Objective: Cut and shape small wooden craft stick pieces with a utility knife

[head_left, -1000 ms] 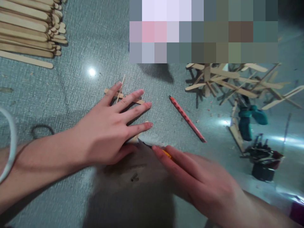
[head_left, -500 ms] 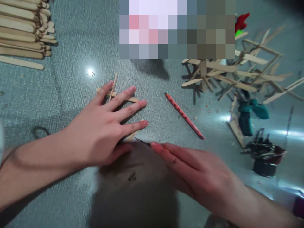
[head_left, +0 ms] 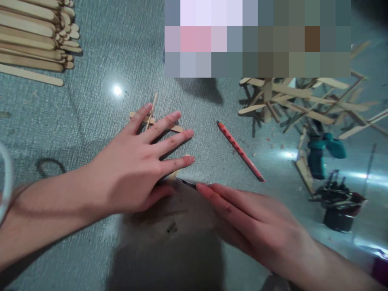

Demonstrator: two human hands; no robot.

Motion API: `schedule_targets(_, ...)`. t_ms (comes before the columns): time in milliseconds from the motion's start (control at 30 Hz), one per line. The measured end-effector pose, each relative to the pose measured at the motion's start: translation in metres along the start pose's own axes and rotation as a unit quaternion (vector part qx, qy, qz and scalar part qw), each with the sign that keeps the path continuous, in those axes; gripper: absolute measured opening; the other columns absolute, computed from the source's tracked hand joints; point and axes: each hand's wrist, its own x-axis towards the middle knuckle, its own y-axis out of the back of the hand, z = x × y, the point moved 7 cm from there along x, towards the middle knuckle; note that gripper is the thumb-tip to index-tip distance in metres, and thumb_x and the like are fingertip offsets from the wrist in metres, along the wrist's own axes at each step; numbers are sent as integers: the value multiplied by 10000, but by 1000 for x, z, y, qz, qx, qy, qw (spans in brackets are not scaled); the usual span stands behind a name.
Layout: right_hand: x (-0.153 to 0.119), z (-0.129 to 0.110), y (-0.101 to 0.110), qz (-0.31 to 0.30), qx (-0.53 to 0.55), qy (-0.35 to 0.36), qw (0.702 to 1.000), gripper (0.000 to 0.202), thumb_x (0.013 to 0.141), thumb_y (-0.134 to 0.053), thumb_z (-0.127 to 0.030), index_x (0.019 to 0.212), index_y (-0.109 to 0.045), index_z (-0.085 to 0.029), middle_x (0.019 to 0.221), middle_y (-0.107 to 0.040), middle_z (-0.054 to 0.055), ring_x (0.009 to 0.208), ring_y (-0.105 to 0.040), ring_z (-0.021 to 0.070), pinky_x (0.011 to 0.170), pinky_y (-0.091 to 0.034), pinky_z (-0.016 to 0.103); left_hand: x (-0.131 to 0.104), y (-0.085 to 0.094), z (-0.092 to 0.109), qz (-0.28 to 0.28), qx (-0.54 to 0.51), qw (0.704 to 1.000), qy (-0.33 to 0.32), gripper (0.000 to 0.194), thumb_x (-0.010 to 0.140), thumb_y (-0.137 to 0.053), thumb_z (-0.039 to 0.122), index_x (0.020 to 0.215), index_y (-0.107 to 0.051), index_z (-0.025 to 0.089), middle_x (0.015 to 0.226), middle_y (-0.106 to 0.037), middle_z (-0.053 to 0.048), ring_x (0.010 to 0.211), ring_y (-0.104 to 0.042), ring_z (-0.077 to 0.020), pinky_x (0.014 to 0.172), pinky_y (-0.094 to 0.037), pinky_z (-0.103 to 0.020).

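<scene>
My left hand [head_left: 136, 161] lies flat with spread fingers over wooden craft sticks. One craft stick [head_left: 175, 128] shows beneath its fingers, crossed by a thinner wooden strip [head_left: 154, 102]. Below the little finger, the end of another wooden stick [head_left: 173, 174] shows; the rest is hidden by the hand. My right hand [head_left: 254, 218] is closed around a slim dark craft knife [head_left: 189, 184], whose thin pointed blade is at that stick end. A red pencil [head_left: 241, 151] lies on the table, above and to the right of the knife.
A pile of craft sticks [head_left: 30, 36] lies at the upper left. To the upper right stands a lattice of joined sticks [head_left: 291, 92]. Teal-handled pliers or cutters [head_left: 316, 157] and a dark pot [head_left: 338, 220] sit at the right. A blurred patch covers the top.
The whole view has shifted slightly, so everything appears a little further right. Both hands keep nearly the same pose, with the blade still at the stick end.
</scene>
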Motion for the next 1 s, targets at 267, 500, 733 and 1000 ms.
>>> schedule_targets(267,-2,0,-2,-2,-4,-19,1000,755,1002,-472,-14,1691,-224,-199,1231,-765,114,888,-759,189,700,-611,276,-1,1,2,-3,18,1000,-2,578,993,-480,574,1513,-566,338,1701,-397,-15,1594,-275,-444,1260,-86,-772)
schedule_targets(500,0,-1,-1,0,-12,-11,1000,726,1024,-454,-42,1692,-211,-191,1239,-759,114,911,-755,186,723,-617,278,0,1,1,19,21,1000,-10,572,971,-520,583,1478,-612,334,1672,-450,-30,1587,-310,-441,1304,-100,-711)
schedule_targets(733,-1,-3,-2,9,-21,-2,1000,730,1018,-461,-44,1690,-208,-169,1205,-769,115,925,-758,187,731,-626,273,-1,0,1,16,25,1000,-4,571,962,-527,591,1484,-593,368,1688,-424,6,1608,-281,-410,1328,-46,-683)
schedule_targets(1000,-1,-13,-5,10,-98,-2,995,747,1017,-402,-29,1694,-102,-124,1153,-796,132,747,-732,207,616,-601,318,1,-2,3,-5,30,999,-8,614,955,-511,590,1509,-563,332,1696,-397,-5,1604,-260,-441,1287,-57,-746)
